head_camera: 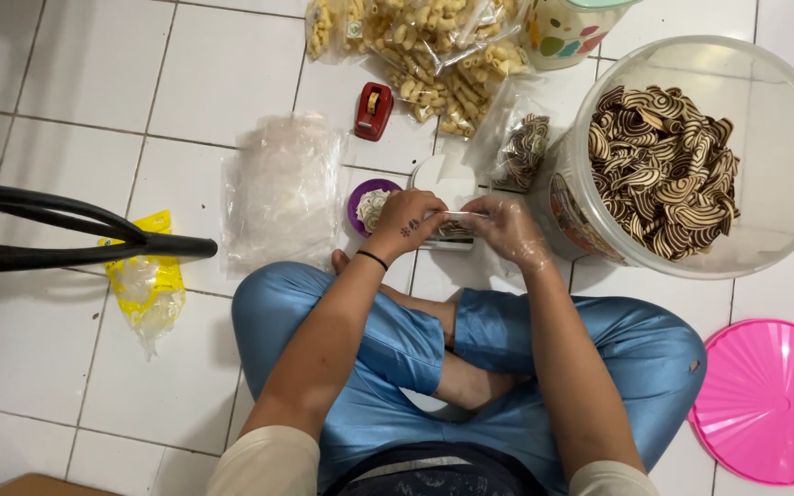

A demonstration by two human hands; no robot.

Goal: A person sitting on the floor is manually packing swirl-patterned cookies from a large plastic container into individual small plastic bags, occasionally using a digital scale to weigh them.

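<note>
while both hands [457,223] pinch the small bag [452,230] together, loose grip may spill biscuits on the floor [75,101].

Half hidden under the left hand [408,223] and the gloved right hand [507,230]: a small clear bag [455,230], contents too blurred to tell. Behind that bag, mostly covered, a white scale [438,174]. Cut off by the top edge, beyond the scale: bags of pale snacks [425,46] and a spotted container [567,32]. Right of the scale, cropped at the frame's edge, a pink lid [769,404].
</note>
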